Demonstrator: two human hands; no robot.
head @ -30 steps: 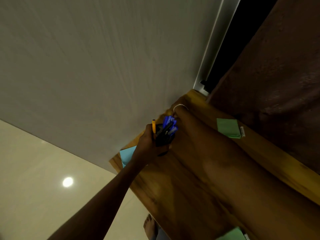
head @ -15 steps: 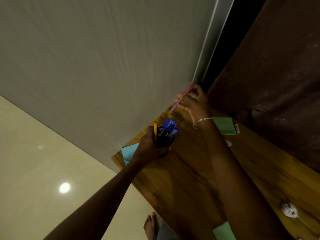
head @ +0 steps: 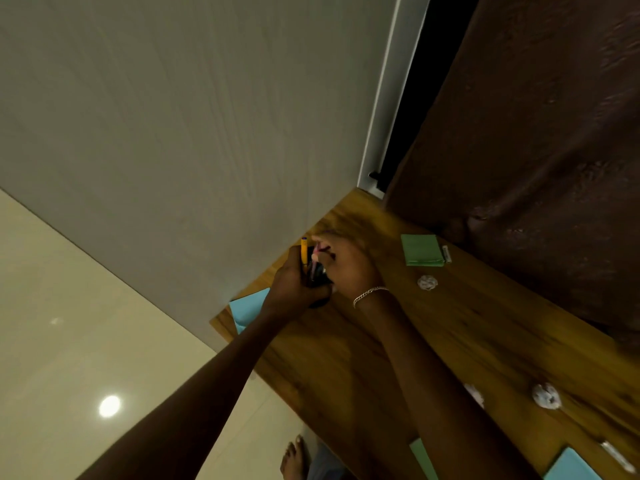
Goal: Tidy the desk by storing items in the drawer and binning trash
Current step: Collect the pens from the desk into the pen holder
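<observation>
A home study corner was indicated: a wooden desk [head: 502, 323] was set against a plain wall [head: 173, 133] at ten o'clock, a brown curtain [head: 536, 150] was hung at two o'clock, and a bare foot [head: 293, 459] was seen on glossy tiles [head: 69, 306] at six o'clock.

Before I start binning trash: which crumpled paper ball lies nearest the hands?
The ball beside the green notepad; the other two lie farther along the desk.
</observation>
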